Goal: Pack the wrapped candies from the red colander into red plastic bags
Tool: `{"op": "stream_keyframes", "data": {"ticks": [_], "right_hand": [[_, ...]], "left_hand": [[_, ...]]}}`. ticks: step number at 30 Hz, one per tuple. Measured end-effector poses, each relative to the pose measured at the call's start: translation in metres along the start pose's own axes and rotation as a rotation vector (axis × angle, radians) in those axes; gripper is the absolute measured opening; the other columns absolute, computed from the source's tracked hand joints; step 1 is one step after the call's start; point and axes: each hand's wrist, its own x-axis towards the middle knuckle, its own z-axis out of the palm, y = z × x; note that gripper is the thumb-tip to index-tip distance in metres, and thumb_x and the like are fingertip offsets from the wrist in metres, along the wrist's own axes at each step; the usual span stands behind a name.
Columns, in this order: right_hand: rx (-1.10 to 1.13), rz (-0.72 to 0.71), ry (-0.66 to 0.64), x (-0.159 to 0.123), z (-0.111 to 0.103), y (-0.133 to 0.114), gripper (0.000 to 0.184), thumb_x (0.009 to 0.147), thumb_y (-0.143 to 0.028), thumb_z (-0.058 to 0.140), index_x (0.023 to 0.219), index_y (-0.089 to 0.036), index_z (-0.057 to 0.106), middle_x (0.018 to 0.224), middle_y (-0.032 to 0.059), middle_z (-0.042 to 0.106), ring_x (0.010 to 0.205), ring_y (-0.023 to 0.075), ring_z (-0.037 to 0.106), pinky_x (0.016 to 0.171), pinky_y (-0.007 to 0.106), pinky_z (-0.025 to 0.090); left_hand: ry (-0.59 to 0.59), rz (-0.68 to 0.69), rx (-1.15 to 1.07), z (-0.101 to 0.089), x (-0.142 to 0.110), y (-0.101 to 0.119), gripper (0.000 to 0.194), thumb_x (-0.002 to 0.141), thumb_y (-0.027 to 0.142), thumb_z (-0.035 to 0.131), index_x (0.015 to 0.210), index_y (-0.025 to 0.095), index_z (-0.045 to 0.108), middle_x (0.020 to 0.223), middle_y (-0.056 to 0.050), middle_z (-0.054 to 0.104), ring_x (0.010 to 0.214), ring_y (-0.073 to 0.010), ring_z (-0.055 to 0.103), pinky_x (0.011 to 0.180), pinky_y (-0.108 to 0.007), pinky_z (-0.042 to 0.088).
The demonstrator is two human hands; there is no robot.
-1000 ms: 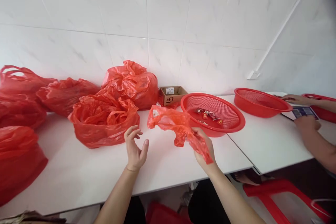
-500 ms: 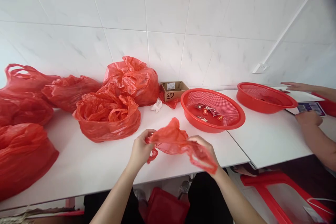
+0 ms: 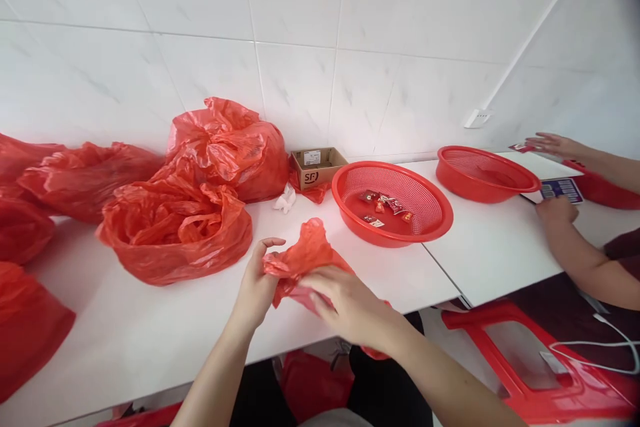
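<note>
While the left hand pinches the left end of a thin red plastic bag, its index finger lies stretched out above the crumpled film. The right hand reaches across from the other side with its fingers bent and laid against the bag; the fingertips are lost in the folds, so I cannot tell whether they grip. The bag itself is held over the near edge of the white table, and a bit of red film shows under the right wrist, beyond that edge.

Left of the hands sits a wide, slack red bag stuffed with more film, and behind it a fuller, gathered bag stands at the back edge against the wall. More red bags crowd the table's left end. A crumpled white tissue lies near the small cardboard box (marked SF) at the back edge. Right of the box, a red basket holds a few small wrapped packets, close to the seam with the next table. Beyond the seam stands a second red basket, and farther right a co-worker's hand holds a small red packet.
</note>
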Motion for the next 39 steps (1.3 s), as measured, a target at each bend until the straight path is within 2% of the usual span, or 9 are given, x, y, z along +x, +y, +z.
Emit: {"op": "stream_keyframes", "data": {"ticks": [5, 11, 18, 23, 26, 29, 32, 35, 39], "right_hand": [[-0.338, 0.259, -0.127, 0.011, 0.000, 0.058, 0.032, 0.086, -0.022, 0.054, 0.115, -0.017, 0.067, 0.109, 0.0139, 0.069, 0.100, 0.0301, 0.065, 0.080, 0.039, 0.050], [-0.249, 0.189, -0.449, 0.004, -0.037, 0.057, 0.074, 0.065, -0.006, 0.061, 0.131, -0.038, 0.058, 0.116, 0.0013, 0.069, 0.102, 0.0231, 0.065, 0.068, 0.025, 0.048], [-0.395, 0.263, -0.718, 0.023, -0.060, 0.058, 0.072, 0.065, -0.015, 0.057, 0.135, -0.032, 0.055, 0.104, 0.0049, 0.071, 0.083, 0.0215, 0.065, 0.054, 0.023, 0.039], [-0.277, 0.296, -0.808, 0.019, -0.060, 0.068, 0.071, 0.069, -0.014, 0.058, 0.137, -0.031, 0.051, 0.091, 0.0026, 0.071, 0.057, 0.0133, 0.060, 0.049, 0.022, 0.037], [0.075, 0.249, -0.713, 0.012, -0.072, 0.062, 0.058, 0.076, -0.024, 0.065, 0.133, -0.026, 0.055, 0.099, 0.0043, 0.070, 0.075, 0.0147, 0.066, 0.064, 0.023, 0.047], [0.469, 0.096, -0.311, 0.008, -0.096, 0.058, 0.046, 0.086, -0.039, 0.061, 0.129, -0.022, 0.056, 0.110, 0.0075, 0.068, 0.101, 0.0175, 0.064, 0.085, 0.029, 0.049], [0.310, 0.169, 0.057, 0.006, -0.114, 0.071, 0.038, 0.089, -0.042, 0.057, 0.122, -0.022, 0.058, 0.110, 0.0084, 0.067, 0.103, 0.0196, 0.063, 0.090, 0.036, 0.049], [-0.094, 0.424, 0.036, -0.002, -0.115, 0.091, 0.037, 0.085, -0.040, 0.063, 0.118, -0.023, 0.062, 0.113, 0.0097, 0.067, 0.107, 0.0256, 0.062, 0.095, 0.043, 0.046], [-0.080, 0.417, -0.078, -0.009, -0.109, 0.100, 0.041, 0.093, -0.044, 0.049, 0.130, -0.027, 0.053, 0.117, 0.0065, 0.066, 0.108, 0.0222, 0.062, 0.092, 0.038, 0.048]], "left_hand": [[-0.205, -0.225, -0.183, -0.023, -0.016, 0.014, 0.046, 0.069, 0.031, 0.068, 0.113, 0.028, 0.054, 0.046, 0.011, 0.037, 0.034, -0.0040, 0.025, 0.036, -0.014, 0.021], [0.120, -0.148, -0.196, -0.079, 0.000, -0.002, 0.020, 0.064, 0.037, 0.072, 0.080, 0.026, 0.067, 0.070, -0.001, 0.056, 0.054, -0.0106, 0.049, 0.044, -0.021, 0.040], [-0.042, 0.172, 0.944, -0.066, 0.000, -0.024, 0.041, 0.085, 0.041, 0.050, 0.118, 0.023, 0.065, 0.127, -0.012, 0.046, 0.080, -0.0202, 0.059, 0.072, -0.039, 0.050], [0.040, 0.370, 1.046, -0.056, -0.004, -0.031, 0.042, 0.089, 0.031, 0.039, 0.125, 0.015, 0.054, 0.156, -0.013, 0.023, 0.101, -0.0254, 0.061, 0.075, -0.039, 0.054], [-0.011, 0.373, 0.920, -0.055, -0.007, -0.033, 0.039, 0.090, 0.033, 0.040, 0.122, 0.019, 0.058, 0.148, -0.009, 0.041, 0.112, -0.0245, 0.059, 0.091, -0.037, 0.050], [-0.107, 0.214, 0.782, -0.054, -0.014, -0.033, 0.044, 0.092, 0.041, 0.038, 0.123, 0.018, 0.060, 0.123, -0.011, 0.063, 0.096, -0.0216, 0.065, 0.089, -0.034, 0.050], [-0.107, 0.037, 0.682, -0.051, -0.020, -0.030, 0.053, 0.092, 0.051, 0.038, 0.131, 0.019, 0.056, 0.091, -0.007, 0.070, 0.072, -0.0191, 0.063, 0.078, -0.034, 0.051], [-0.044, -0.076, 0.501, -0.047, -0.025, -0.026, 0.060, 0.088, 0.057, 0.045, 0.135, 0.021, 0.052, 0.097, -0.006, 0.071, 0.062, -0.0165, 0.060, 0.072, -0.033, 0.052], [0.010, -0.172, 0.237, -0.040, -0.027, -0.014, 0.061, 0.077, 0.057, 0.063, 0.127, 0.022, 0.061, 0.111, -0.008, 0.071, 0.099, -0.0232, 0.064, 0.076, -0.026, 0.054]]}}
